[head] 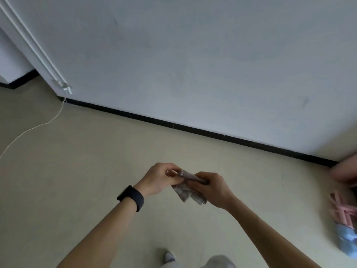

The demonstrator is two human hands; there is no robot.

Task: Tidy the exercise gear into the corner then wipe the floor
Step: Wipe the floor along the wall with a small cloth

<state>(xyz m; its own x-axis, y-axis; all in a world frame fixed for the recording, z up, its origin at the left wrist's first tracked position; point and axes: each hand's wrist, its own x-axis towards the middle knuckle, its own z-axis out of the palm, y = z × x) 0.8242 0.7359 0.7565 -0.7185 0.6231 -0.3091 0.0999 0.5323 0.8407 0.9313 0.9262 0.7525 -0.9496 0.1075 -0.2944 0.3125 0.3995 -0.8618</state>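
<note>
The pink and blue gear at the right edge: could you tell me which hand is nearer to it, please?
Right. The right hand is the closer one to the gear; the left hand is farther left, sharing the cloth.

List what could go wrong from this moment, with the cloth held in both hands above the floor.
1. The white cord trails loose across the floor on the left; a wipe or a step that way might snag it.
2. The cloth is bunched between the left hand and right hand; if not opened out, it may wipe poorly.
3. The pink and blue gear lies at the right edge, possibly in the way of wiping.
</note>
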